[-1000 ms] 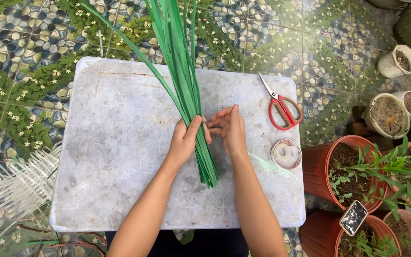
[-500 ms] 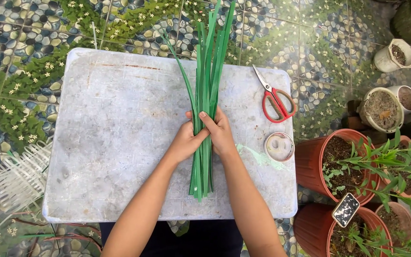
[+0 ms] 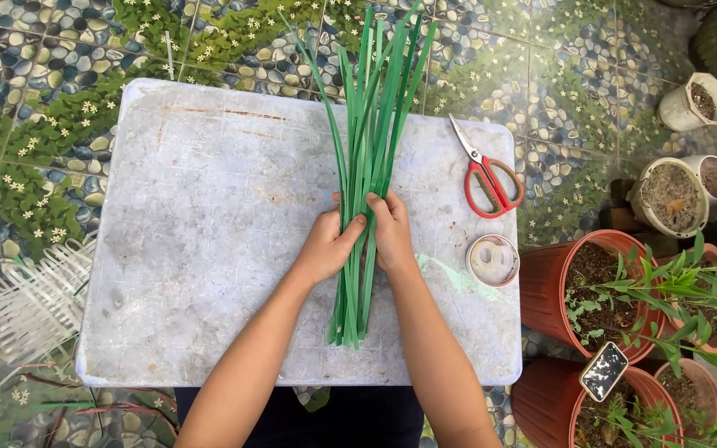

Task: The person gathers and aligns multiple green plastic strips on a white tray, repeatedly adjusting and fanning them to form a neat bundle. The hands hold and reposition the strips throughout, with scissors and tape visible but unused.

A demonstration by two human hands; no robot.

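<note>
You work at a scuffed white plastic board (image 3: pixel 209 249) that fills the middle of the frame, set over a floor of pebble-patterned tiles (image 3: pixel 35 108) with green leaf and small flower motifs, outdoors among potted plants.

Your left hand (image 3: pixel 325 247) and right hand (image 3: pixel 392 232) are pressed together around one bundle of long green leaf strips (image 3: pixel 371 149), fingers curled on it from both sides at centre frame. The bundle lies on the board, running from its lower middle up past its top edge, where the tips fan out.

On the right of the board lie one pair of red-handled scissors (image 3: pixel 491 182), blades apart, and below them one roll of clear tape (image 3: pixel 493 260). Down the right edge of the frame you have three terracotta pots (image 3: pixel 558 299) with leafy plants and three pale pots (image 3: pixel 670 195) of dry soil (a dark one in the upper right corner is cut off). One white woven piece (image 3: pixel 31 303) lies on the tiles at lower left.

The strips overlap too closely to count. A small dark tag (image 3: pixel 604 371) stands in the lowest pot; its face is unreadable.
</note>
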